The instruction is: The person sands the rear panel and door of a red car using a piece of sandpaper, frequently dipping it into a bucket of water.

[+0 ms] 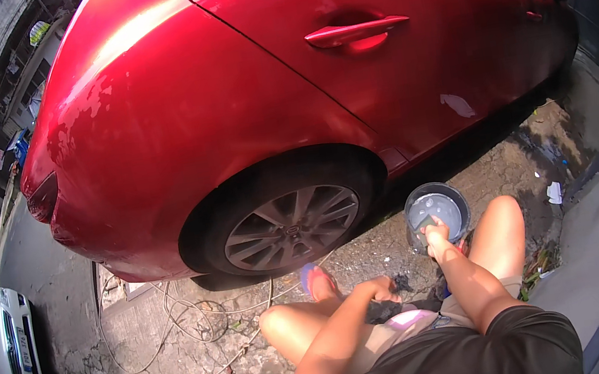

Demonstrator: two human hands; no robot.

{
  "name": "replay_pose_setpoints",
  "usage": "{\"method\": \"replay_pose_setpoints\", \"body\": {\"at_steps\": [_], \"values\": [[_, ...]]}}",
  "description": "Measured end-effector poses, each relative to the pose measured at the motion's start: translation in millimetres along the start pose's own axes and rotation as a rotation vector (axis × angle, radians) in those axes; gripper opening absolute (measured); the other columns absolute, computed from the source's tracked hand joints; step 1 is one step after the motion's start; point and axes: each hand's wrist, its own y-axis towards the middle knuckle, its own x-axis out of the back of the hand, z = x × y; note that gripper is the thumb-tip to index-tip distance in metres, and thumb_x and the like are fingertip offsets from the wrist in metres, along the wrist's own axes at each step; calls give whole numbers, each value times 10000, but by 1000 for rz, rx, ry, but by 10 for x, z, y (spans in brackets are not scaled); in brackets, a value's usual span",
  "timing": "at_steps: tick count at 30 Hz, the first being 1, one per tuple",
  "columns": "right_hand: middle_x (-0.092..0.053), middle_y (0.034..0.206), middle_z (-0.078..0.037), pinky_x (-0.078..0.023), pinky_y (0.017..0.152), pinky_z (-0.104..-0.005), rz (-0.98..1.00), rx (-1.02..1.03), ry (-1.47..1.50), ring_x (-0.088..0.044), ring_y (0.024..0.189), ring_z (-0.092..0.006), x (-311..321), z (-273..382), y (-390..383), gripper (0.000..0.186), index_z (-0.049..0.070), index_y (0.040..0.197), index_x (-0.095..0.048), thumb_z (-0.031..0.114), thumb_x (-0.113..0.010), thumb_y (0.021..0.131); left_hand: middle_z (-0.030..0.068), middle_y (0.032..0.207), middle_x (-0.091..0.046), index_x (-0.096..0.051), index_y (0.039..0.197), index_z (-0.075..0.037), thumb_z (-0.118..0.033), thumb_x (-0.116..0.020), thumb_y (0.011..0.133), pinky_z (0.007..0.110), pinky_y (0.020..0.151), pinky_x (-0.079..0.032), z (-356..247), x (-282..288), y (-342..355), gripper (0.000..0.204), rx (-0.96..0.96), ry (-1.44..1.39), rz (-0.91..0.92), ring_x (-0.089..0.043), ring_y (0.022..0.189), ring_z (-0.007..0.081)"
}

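Nearest to us, our left hand (384,289) hangs low, its forearm slanting forward and inward; its fingers look curled beside a small, dark, crumpled bundle (401,280), though we cannot tell whether they grip it; our right hand (440,232) reaches ahead, palm hidden, its fingers closed around a small, greenish-grey, sponge-like block (424,224) over the near left part of a round, dark grey bucket (464,209); pale, frothy liquid (437,204) lies in that bucket, so we judge the block to be at its wetting stage; leftward, a thin, pale, looped hose (243,350) rests on the rough concrete ground (87,330); ahead, the grey, multi-spoke wheel (293,231) looks dull, and we make out no froth there, so that part seems left; above it, the glossy red car (245,94) bears a patchy film (84,103) at its rear corner and a pale patch (457,105) on the door, which suggests work partly done; we cannot tell suds from water; farther off stands a white car (11,342).
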Motion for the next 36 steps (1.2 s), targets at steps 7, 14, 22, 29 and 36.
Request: {"method": "replay_pose_setpoints", "body": {"at_steps": [7,14,22,29,36], "values": [[-675,907,-111,-567,742,-381,-101,279,278,-707,837,-253,-99,-344,879,316,49,1115,-769,-8,-720,808,152,1563,-518,-343,1626,-243,-324,-895,761,488,1109,-451,88,-1305,467,1030,-251,-75,421,-513,1411,334],[-711,1154,-143,-579,938,-471,67,440,-1321,-706,1082,-363,201,-798,1130,359,147,1154,-765,106,-764,798,227,1643,-380,-175,1690,-298,-277,-842,838,496,1191,-390,613,-1418,-69,1082,-325,-297,709,-390,1505,379],[-696,1284,-202,-580,966,-490,256,-195,-926,-689,1152,-403,-3,-1498,2038,442,62,1252,-674,231,-756,852,236,1593,-452,-224,1679,-222,-335,-774,905,484,1181,-401,1002,-872,-921,957,-21,-343,944,-453,1461,391],[-610,1382,-81,-508,1012,-633,363,-373,615,-588,1309,-314,-72,-1170,1827,375,167,1399,-544,179,-500,1026,268,1477,-558,-342,1625,-124,-384,-704,977,477,1142,-440,1279,-423,-1150,787,-30,-31,533,-547,1358,430],[-107,1765,-154,-35,1309,-472,293,690,731,-63,1632,-252,-1226,838,-610,773,81,1692,-130,78,-481,1003,149,1047,-731,-663,1267,17,-83,-758,930,447,980,-559,-212,2353,-3026,365,-578,714,-1111,-708,1023,338]]}}
